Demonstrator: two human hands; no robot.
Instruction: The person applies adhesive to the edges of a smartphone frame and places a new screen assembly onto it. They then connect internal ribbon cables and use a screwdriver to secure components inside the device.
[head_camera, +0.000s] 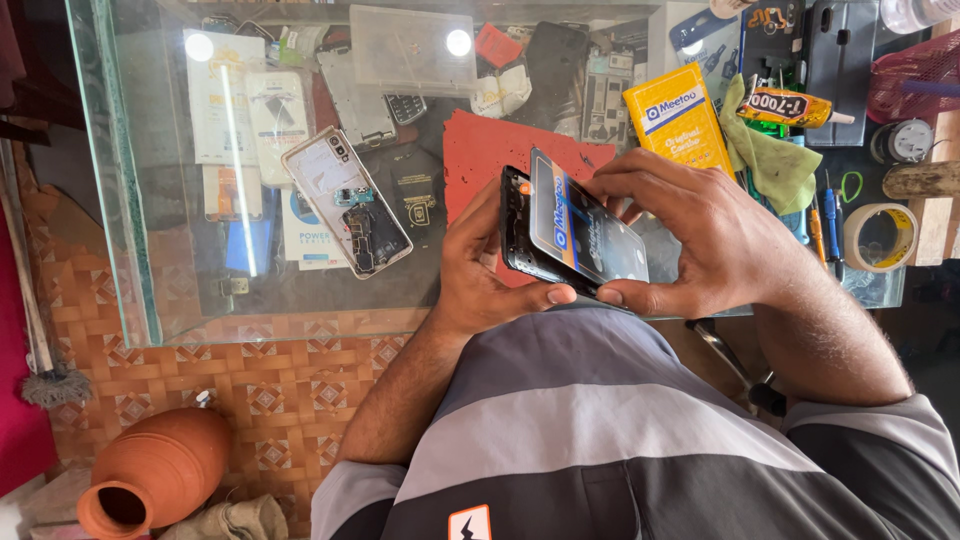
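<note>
My left hand (483, 268) grips a black phone frame (520, 235) from the left side and below, thumb along its lower edge. My right hand (690, 235) holds a dark replacement screen panel (590, 230) with a blue and orange sticker strip, fingers curled over its top and right edge. The panel lies tilted over the phone frame, partly seated on it. Both hands hover above a red mat (490, 150) on the glass counter (130, 200).
An opened phone back with exposed boards (345, 200) lies on the glass to the left. A yellow box (678, 115), glue tube (795, 107), green cloth (775, 165), tape roll (880, 237) and small tools sit at right. A clay pot (155, 470) stands on the tiled floor.
</note>
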